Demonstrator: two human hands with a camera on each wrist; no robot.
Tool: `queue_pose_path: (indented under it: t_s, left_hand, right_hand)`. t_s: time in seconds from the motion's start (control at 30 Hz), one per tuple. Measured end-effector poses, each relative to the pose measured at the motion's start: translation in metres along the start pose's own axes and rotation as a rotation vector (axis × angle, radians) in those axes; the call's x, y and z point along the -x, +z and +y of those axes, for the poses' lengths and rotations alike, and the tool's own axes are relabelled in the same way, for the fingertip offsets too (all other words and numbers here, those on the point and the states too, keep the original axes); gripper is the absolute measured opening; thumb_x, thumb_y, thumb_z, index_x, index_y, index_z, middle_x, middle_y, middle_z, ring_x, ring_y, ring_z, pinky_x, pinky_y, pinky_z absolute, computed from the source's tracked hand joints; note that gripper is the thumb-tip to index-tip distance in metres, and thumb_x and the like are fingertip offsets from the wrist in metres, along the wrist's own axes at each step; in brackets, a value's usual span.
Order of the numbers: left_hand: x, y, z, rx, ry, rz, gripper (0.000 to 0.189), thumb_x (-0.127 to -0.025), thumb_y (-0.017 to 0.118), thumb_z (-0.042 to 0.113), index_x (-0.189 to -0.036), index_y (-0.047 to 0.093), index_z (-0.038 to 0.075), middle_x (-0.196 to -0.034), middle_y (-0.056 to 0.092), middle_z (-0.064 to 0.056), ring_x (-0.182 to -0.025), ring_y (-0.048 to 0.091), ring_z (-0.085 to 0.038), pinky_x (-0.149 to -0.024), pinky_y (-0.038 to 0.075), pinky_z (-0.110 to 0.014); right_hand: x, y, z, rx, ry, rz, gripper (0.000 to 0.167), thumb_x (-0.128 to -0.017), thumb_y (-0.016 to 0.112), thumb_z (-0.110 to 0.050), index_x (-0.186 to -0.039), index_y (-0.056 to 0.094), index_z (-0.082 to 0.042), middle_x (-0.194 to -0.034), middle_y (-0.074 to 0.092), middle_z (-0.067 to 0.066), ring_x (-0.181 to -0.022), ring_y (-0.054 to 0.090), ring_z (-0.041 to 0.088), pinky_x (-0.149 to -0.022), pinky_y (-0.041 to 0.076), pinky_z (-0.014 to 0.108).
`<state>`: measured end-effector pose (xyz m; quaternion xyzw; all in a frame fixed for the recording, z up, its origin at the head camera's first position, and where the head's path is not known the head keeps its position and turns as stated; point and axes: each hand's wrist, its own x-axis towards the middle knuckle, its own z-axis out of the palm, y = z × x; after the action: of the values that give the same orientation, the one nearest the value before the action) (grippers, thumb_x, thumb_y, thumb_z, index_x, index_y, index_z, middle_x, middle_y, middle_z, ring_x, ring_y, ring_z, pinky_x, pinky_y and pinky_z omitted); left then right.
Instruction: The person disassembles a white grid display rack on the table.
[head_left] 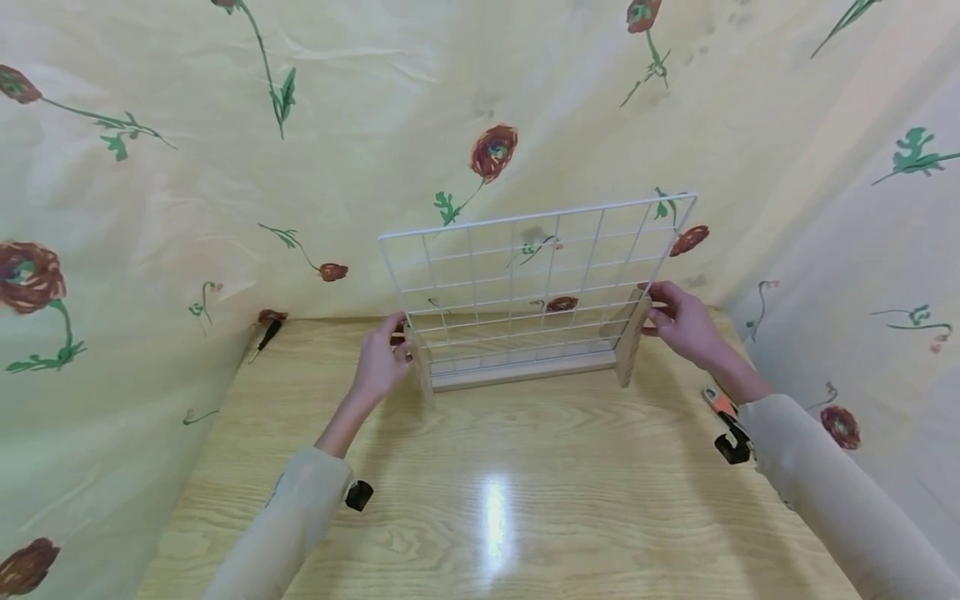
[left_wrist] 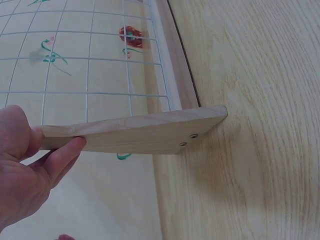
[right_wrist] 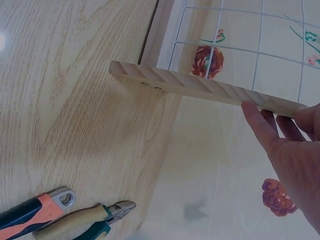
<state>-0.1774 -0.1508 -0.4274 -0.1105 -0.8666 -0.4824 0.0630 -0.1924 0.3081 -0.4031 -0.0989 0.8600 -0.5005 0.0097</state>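
A rack with a white wire grid (head_left: 551, 250) stands at the back of the wooden table. Its two wooden side panels are joined by a wooden rail (head_left: 525, 372) at the bottom. My left hand (head_left: 381, 360) pinches the upper end of the left side panel (left_wrist: 135, 131), thumb on one face and fingers on the other. Two screw heads (left_wrist: 194, 135) show near that panel's lower end. On the other side, my right hand (head_left: 686, 327) holds the upper end of the right side panel (right_wrist: 190, 87). Part of its thumb is cut off in the right wrist view.
A black-handled screwdriver (head_left: 266, 337) lies at the table's back left corner. Cutting pliers (right_wrist: 117, 212) and a tool with a coral and dark handle (right_wrist: 37, 212) lie on the right, partly under the right sleeve in the head view. Flower-patterned sheeting (head_left: 360, 150) surrounds the table (head_left: 420, 500).
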Motion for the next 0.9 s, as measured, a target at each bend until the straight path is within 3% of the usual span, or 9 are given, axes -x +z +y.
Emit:
queue_pose_path:
  t_s: [0.27, 0.5, 0.9]
  left_hand:
    - [0.009, -0.001, 0.001, -0.015, 0.019, 0.025, 0.042, -0.088, 0.055, -0.021, -0.129, 0.056, -0.009, -0.115, 0.062, -0.027, -0.1, 0.065, -0.041, -0.074, 0.064, -0.038]
    - [0.015, -0.001, 0.003, -0.014, 0.057, 0.053, 0.046, -0.085, 0.054, -0.024, -0.127, 0.057, -0.007, -0.11, 0.063, -0.027, -0.097, 0.066, -0.042, -0.071, 0.064, -0.037]
    - [0.028, -0.006, 0.005, -0.039, 0.053, 0.064, 0.047, -0.084, 0.056, -0.023, -0.128, 0.057, -0.008, -0.112, 0.064, -0.026, -0.096, 0.067, -0.042, -0.073, 0.064, -0.04]
  right_hand:
    - [0.002, 0.003, -0.004, -0.031, -0.011, -0.012, 0.041, -0.1, 0.037, 0.014, -0.141, 0.037, 0.014, -0.136, 0.043, 0.039, -0.117, 0.049, 0.053, -0.085, 0.058, 0.042]
    - [0.005, 0.006, -0.003, -0.042, -0.013, -0.009, 0.042, -0.1, 0.037, 0.015, -0.142, 0.037, 0.015, -0.136, 0.043, 0.04, -0.117, 0.049, 0.052, -0.084, 0.059, 0.038]
    - [0.009, 0.009, -0.005, -0.023, -0.023, -0.026, 0.04, -0.101, 0.038, 0.013, -0.14, 0.038, 0.013, -0.135, 0.043, 0.038, -0.117, 0.05, 0.054, -0.084, 0.059, 0.04]
